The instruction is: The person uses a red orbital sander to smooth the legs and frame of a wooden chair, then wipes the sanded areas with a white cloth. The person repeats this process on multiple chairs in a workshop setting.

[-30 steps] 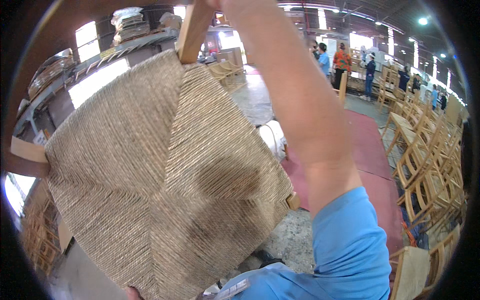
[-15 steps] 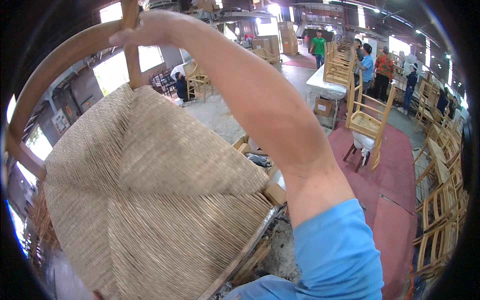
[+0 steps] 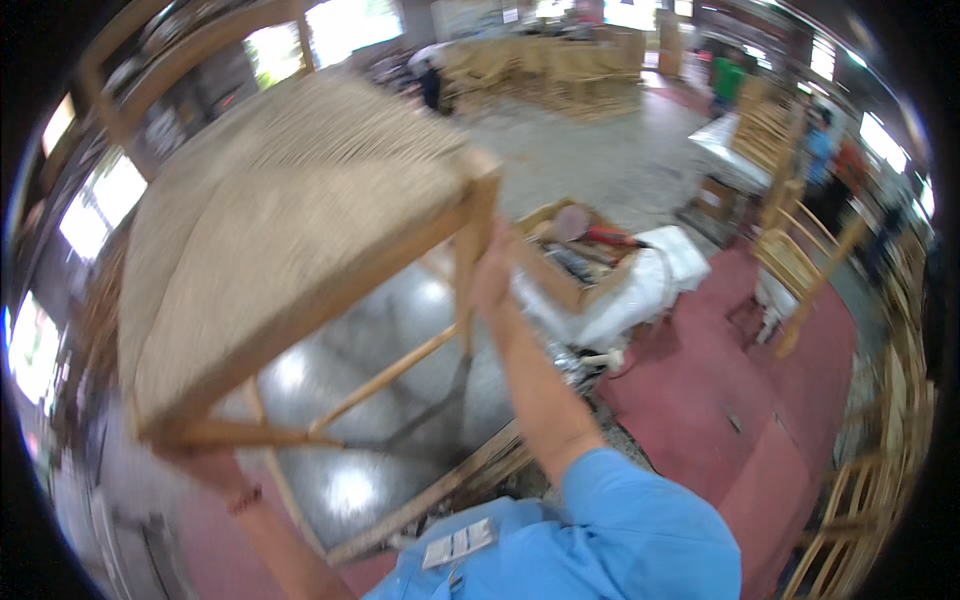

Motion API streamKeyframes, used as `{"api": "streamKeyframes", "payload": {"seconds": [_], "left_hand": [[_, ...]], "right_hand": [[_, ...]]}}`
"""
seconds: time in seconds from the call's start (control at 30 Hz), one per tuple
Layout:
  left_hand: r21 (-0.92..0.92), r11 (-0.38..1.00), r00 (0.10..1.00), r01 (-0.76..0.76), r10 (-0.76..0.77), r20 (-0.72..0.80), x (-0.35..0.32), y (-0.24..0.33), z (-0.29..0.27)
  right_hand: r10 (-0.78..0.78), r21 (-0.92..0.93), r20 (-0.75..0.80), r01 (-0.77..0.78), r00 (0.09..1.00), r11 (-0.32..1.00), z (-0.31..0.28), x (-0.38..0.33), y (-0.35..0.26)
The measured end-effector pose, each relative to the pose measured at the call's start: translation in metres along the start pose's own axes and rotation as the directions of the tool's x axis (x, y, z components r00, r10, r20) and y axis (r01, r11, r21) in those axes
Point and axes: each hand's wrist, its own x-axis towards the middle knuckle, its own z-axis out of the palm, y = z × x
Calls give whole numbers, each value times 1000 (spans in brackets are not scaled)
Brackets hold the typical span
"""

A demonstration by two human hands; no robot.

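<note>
Head view: my right hand [image 3: 492,268], arm stretched up, wraps its fingers around a leg of the woven-seat chair [image 3: 270,230], held tilted above the floor; my left hand [image 3: 215,465] clasps the lower frame rail

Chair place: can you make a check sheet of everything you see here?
Surface: shiny grey floor, red mat beside it.
Job's things: wooden chair with woven seat, lifted and tilted.
Clutter: open wooden box of tools on a white-covered stand.
Hands: right hand grips a chair leg; left hand holds the lower frame.
Cables: nothing seen.
Surroundings: rows of chairs, people far off, bright windows.
</note>
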Motion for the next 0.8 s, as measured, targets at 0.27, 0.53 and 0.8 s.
{"api": "streamKeyframes", "payload": {"seconds": [0.27,0.53,0.8], "left_hand": [[125,985,993,-116,112,40,36,-16,43],[277,946,981,-170,135,139,53,-32,53],[677,725,977,-126,-28,211,16,-28,14]], "right_hand": [[143,-4,-57,-143,988,990,60,45,-17],[186,-129,-8,-185,983,974,64,71,14],[2,-460,262,123,965,879,32,57,15]]}}
